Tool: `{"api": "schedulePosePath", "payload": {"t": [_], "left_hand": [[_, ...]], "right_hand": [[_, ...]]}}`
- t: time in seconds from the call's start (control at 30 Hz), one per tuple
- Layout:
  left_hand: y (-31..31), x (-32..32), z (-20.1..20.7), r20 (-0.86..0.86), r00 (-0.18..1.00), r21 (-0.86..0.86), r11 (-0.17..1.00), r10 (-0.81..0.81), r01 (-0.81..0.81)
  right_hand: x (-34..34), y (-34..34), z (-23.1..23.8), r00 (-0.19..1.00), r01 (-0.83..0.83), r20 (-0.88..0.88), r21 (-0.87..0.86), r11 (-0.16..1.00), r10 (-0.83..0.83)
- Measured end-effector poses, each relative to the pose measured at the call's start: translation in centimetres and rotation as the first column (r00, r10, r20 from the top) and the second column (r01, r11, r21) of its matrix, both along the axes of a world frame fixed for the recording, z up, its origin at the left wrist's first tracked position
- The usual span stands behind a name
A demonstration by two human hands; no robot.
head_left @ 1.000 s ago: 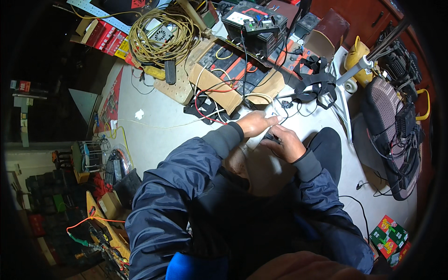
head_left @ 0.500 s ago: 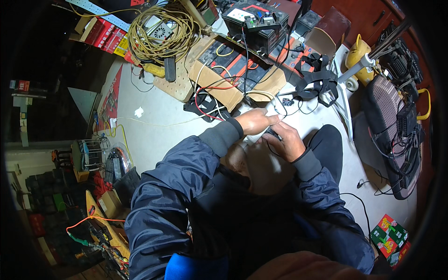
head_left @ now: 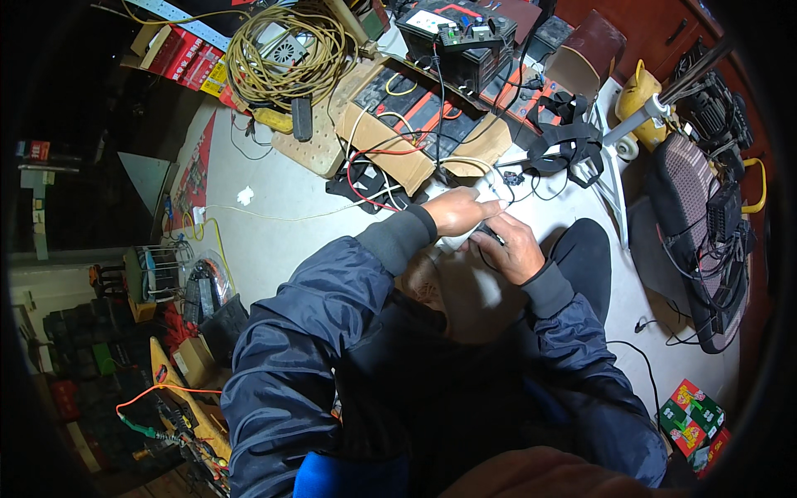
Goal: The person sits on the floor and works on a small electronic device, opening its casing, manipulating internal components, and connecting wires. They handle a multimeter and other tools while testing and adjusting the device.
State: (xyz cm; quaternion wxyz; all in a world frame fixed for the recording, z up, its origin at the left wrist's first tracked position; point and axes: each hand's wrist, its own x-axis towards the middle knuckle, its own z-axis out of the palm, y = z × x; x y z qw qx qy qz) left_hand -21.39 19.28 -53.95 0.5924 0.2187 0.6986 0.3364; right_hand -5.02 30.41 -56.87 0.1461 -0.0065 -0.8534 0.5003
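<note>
A long white bar that looks like a power strip [head_left: 451, 244] lies slantwise under my hands, above the floor between my knees. My left hand [head_left: 457, 212] is closed over its middle, with the thumb stretched toward my right hand. In my right hand [head_left: 515, 251] a small black plug [head_left: 490, 232] is pinched against the strip's side, and its dark cord hangs below the fingers. My fingers hide whether the plug sits in a socket. Past the strip's far end a white cable loops toward an open cardboard box [head_left: 394, 158].
Black-and-orange batteries [head_left: 423, 108] fill the box, with a larger black battery [head_left: 465, 46] behind. Coiled yellow cable [head_left: 286, 62] lies at far left. Black straps [head_left: 569, 141] hang by a white metal leg [head_left: 613, 191] on the right. An upturned chair seat [head_left: 697, 224] stands farther right.
Both hands stay at the strip. My right hand's fingers have shifted slightly around the plug, and the view has moved a little.
</note>
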Motion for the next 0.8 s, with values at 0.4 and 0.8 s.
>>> {"api": "schedulePosePath", "payload": {"t": [0.4,0.8], "left_hand": [[0.2,0.0,1.2,-0.046,0.999,-0.041,0.999,-0.02,0.018],[0.2,-0.3,0.9,-0.074,0.997,-0.021,0.999,-0.038,0.036]], "right_hand": [[-0.2,-0.1,0.1,1.0,-0.014,0.016,-0.008,1.0,0.014],[-0.4,-0.1,-0.3,1.0,-0.007,-0.001,0.012,1.0,0.007]]}}
